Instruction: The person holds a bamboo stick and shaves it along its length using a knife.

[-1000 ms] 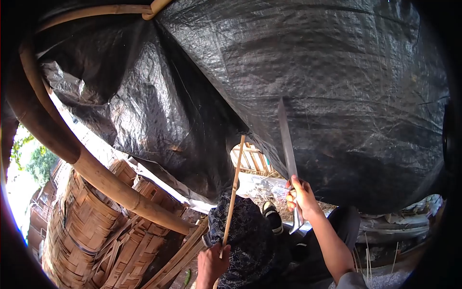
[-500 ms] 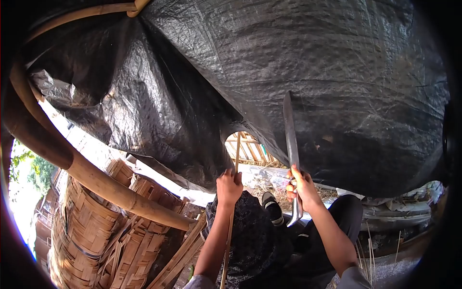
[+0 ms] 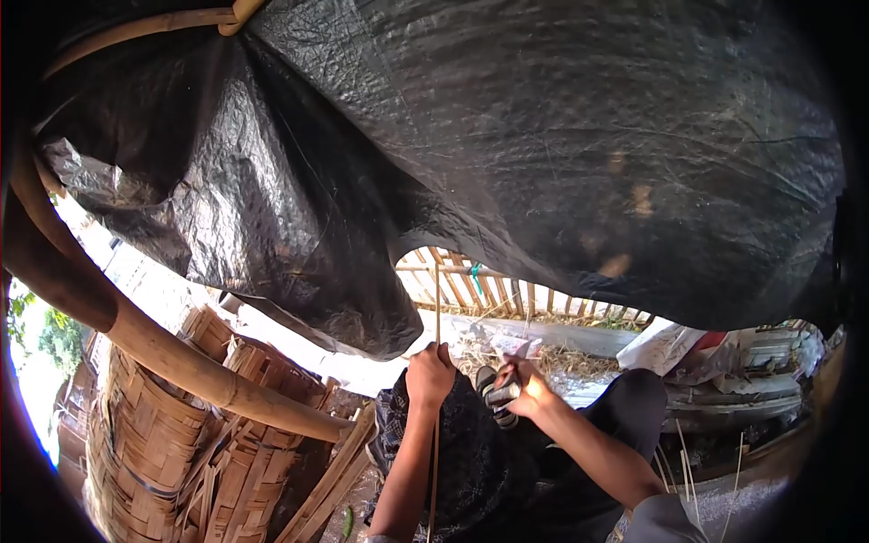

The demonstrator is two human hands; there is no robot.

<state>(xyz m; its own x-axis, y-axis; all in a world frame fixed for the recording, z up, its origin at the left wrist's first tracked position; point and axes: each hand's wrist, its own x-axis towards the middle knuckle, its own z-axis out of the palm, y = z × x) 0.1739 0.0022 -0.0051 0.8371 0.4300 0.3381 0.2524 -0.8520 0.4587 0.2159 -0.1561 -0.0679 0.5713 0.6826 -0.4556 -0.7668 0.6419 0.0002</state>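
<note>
My left hand (image 3: 429, 376) is closed around a thin bamboo strip (image 3: 437, 308), which runs upright through the fist and down past my forearm. To its right, my right hand (image 3: 525, 387) grips a machete (image 3: 503, 393). The machete is seen nearly end-on, so its handle end faces me and only a little of the blade shows above the fingers. The blade appears apart from the strip. Below the hands lie my dark-clothed legs (image 3: 625, 412), with a patterned dark cloth (image 3: 471, 443) between them.
A black tarp (image 3: 561, 154) hangs low ahead. At left, a thick bamboo pole (image 3: 217, 380) slants past woven bamboo baskets (image 3: 145, 434). Split bamboo pieces (image 3: 330, 480) lean near my left arm. Behind stands a bamboo fence (image 3: 534, 299); thin sticks (image 3: 685, 466) rise at right.
My right hand has moved left toward the strip, and the machete has turned from upright to nearly end-on. The tarp's lower edge has lifted, showing more fence. My left hand still grips the strip.
</note>
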